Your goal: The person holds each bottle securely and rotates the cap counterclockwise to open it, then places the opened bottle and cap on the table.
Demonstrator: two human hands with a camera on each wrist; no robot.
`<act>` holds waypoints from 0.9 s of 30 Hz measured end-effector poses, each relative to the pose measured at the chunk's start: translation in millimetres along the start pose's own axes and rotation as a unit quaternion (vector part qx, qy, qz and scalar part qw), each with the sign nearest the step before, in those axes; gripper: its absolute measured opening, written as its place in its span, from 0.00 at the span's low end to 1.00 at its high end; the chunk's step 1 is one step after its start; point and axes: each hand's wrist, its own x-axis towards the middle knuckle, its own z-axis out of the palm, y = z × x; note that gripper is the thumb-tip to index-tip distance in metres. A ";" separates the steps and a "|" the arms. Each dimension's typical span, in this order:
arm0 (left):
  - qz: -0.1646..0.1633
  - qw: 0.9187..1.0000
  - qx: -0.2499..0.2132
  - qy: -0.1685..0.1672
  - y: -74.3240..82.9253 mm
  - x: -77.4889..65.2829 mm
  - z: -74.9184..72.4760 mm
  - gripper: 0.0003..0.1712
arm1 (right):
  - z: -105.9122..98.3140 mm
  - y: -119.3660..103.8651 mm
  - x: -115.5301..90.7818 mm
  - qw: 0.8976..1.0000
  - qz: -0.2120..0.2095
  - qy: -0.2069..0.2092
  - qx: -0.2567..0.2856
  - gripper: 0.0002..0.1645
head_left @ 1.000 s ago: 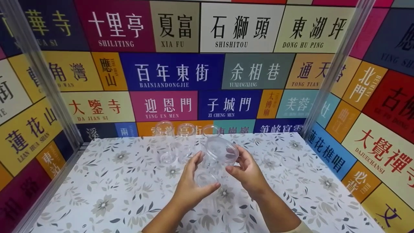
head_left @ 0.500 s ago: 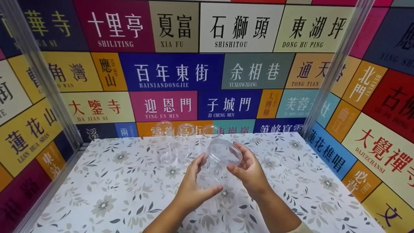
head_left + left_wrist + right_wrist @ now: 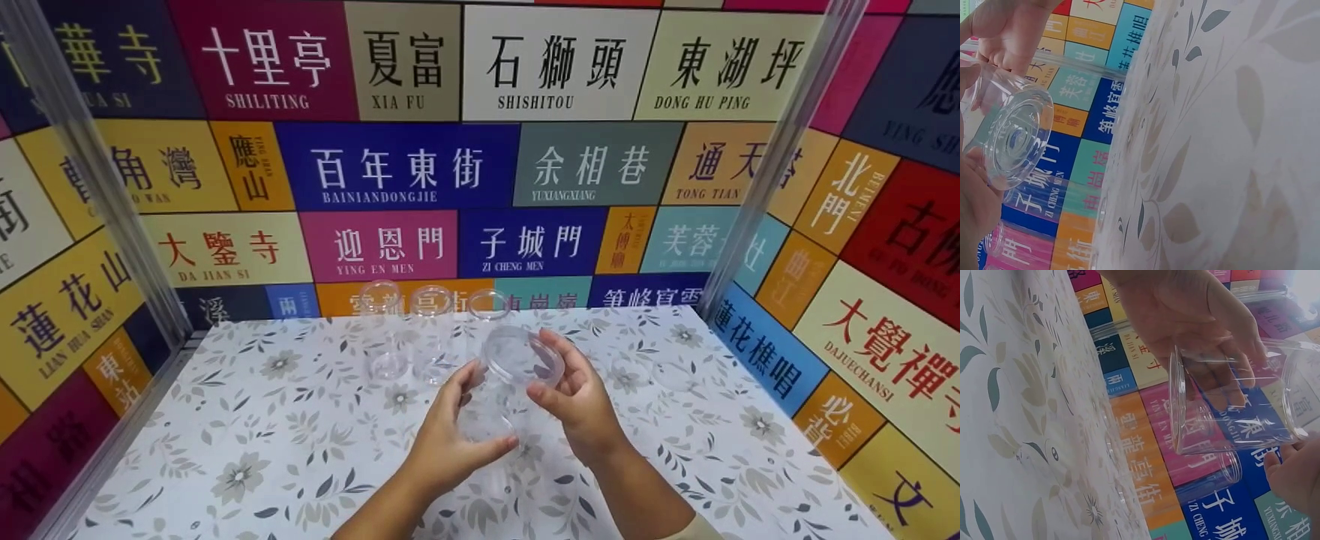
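A clear plastic jar [image 3: 501, 397] is tilted in the air above the table, its wide round upper end leaning right. My left hand [image 3: 446, 435] grips its lower body, thumb near side and fingers round the far side. With thumb and fingers, my right hand [image 3: 581, 397] holds the round end of the same jar. Whether that end is a separate lid cannot be told. The right wrist view shows the transparent wall of the jar [image 3: 1213, 433] between both hands, and the left wrist view shows its ringed base [image 3: 1019, 138].
Behind the hands, clear cylindrical jars [image 3: 386, 330] stand in a row on the table [image 3: 315, 450] with a leaf-and-flower cover. Faint clear round pieces [image 3: 675, 375], perhaps lids, lie at right. Walls of coloured sign panels [image 3: 397, 165] surround the table's back and sides.
The round upper end of the jar has shifted slightly right and down, and its tilt has changed a little. Both hands keep their hold, the left hand moving slightly right.
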 end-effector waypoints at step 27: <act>0.018 0.999 0.044 -0.003 3.8 -3.7 5.7 0.69 | 11.6 1.0 -5.5 1.000 -0.015 0.023 0.004 0.49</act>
